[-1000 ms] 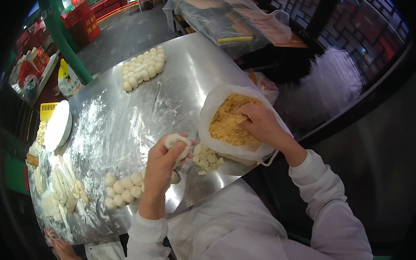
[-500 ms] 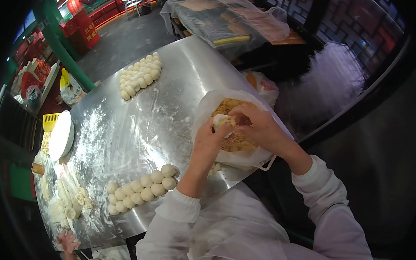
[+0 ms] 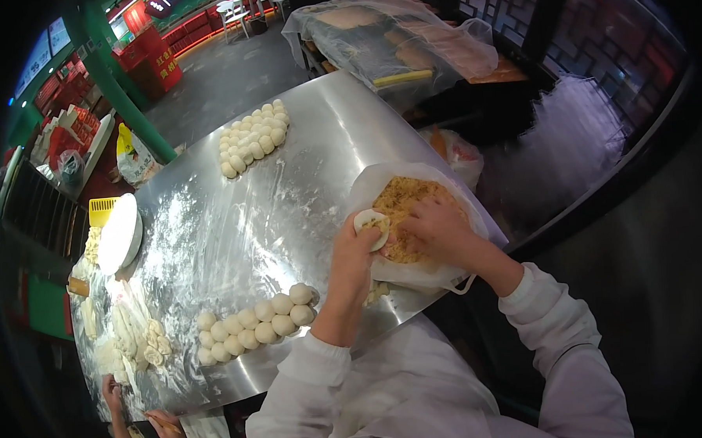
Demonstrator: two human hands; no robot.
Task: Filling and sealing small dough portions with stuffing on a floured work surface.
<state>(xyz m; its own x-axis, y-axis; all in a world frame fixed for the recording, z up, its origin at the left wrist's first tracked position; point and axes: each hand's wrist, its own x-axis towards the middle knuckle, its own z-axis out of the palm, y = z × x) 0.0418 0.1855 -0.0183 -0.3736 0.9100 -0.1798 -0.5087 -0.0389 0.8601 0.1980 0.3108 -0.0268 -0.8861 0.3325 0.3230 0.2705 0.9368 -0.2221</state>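
While the left hand (image 3: 358,254) cups one dough wrapper (image 3: 371,225), the right hand (image 3: 434,229) pinches filling (image 3: 413,204).

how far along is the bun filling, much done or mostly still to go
Done, it seems: two batches of shaped dough balls on the floured steel table, one at the far side, one near the person. In hand: the left hand cups a round dough wrapper while the right hand presses in filling from the lined bowl. Left: plenty of filling remains, and more dough lies at the table's left end.
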